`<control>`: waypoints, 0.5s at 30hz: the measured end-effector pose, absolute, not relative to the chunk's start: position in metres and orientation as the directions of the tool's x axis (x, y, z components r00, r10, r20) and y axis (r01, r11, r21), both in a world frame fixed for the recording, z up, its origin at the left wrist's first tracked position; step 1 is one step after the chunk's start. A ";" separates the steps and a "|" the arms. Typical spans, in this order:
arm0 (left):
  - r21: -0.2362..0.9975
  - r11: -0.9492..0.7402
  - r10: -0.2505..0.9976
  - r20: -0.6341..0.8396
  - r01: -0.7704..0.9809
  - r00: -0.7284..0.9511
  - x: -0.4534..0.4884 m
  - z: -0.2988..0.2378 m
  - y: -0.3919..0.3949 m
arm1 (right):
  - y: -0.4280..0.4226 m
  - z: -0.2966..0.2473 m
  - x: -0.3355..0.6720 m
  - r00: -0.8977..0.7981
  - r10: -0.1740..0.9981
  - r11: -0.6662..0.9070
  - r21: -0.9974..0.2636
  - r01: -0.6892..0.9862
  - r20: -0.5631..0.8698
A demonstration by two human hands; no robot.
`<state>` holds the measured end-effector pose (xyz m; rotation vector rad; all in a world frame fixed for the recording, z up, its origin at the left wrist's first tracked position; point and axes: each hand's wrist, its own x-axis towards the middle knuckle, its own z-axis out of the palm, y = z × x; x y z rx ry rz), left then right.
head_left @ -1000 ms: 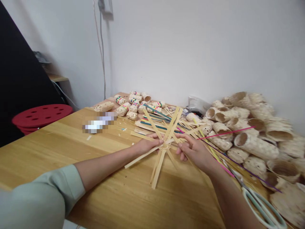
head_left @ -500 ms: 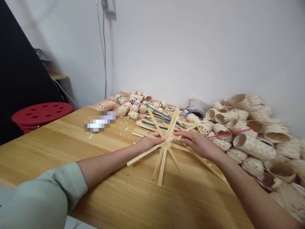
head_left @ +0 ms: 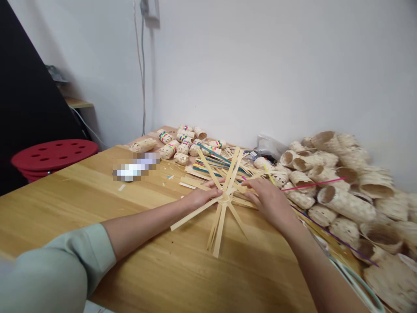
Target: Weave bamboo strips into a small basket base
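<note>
Pinching bamboo-strip star [head_left: 225, 198] near hub with left hand [head_left: 200, 197], over bench [head_left: 156, 269]; curving right hand [head_left: 270, 200] at its right side, can't tell whether gripping.

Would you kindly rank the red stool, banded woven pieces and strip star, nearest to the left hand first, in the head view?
1. Strip star, in the left hand.
2. Banded woven pieces, farther back.
3. Red stool, far left.

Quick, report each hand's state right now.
Left hand: closed on the star of pale strips, thumb on top near its centre.
Right hand: partly curled at the star's right side; whether it grips cannot be told.
</note>
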<state>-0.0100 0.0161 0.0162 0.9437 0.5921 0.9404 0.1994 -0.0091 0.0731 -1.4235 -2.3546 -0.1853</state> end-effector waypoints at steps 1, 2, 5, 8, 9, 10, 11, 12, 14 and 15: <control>0.884 0.242 0.878 -0.023 -0.400 0.478 -0.009 0.016 0.015 | -0.010 0.074 0.195 -0.403 0.798 0.463 -0.029 0.886 0.448; 0.892 0.224 0.879 -0.011 -0.392 0.477 -0.008 0.015 0.014 | -0.011 0.075 0.189 -0.379 0.775 0.444 -0.010 0.896 0.505; 0.911 0.186 0.876 0.017 -0.369 0.483 -0.007 0.013 0.013 | -0.011 0.076 0.171 -0.288 0.765 0.451 -0.161 0.878 0.576; 0.920 0.174 0.878 0.017 -0.352 0.479 -0.007 0.012 0.013 | -0.006 0.074 0.157 -0.190 0.828 0.424 -0.368 0.827 0.527; 0.922 0.172 0.881 0.014 -0.348 0.473 -0.007 0.012 0.013 | -0.005 0.074 0.154 -0.143 0.852 0.388 -0.425 0.818 0.503; 0.922 0.170 0.884 0.014 -0.348 0.468 -0.008 0.012 0.013 | -0.003 0.073 0.152 -0.098 0.870 0.351 -0.469 0.810 0.482; 0.921 0.167 0.885 0.017 -0.351 0.465 -0.008 0.011 0.014 | -0.003 0.072 0.151 -0.068 0.881 0.327 -0.497 0.804 0.469; 0.919 0.163 0.885 0.024 -0.358 0.464 -0.008 0.011 0.014 | -0.003 0.072 0.151 -0.060 0.884 0.320 -0.507 0.800 0.463; 0.913 0.158 0.881 0.043 -0.377 0.471 -0.007 0.009 0.015 | -0.003 0.072 0.152 -0.094 0.874 0.356 -0.499 0.790 0.476; 0.909 0.158 0.878 0.049 -0.385 0.476 -0.007 0.008 0.015 | -0.004 0.072 0.153 -0.127 0.865 0.389 -0.487 0.782 0.486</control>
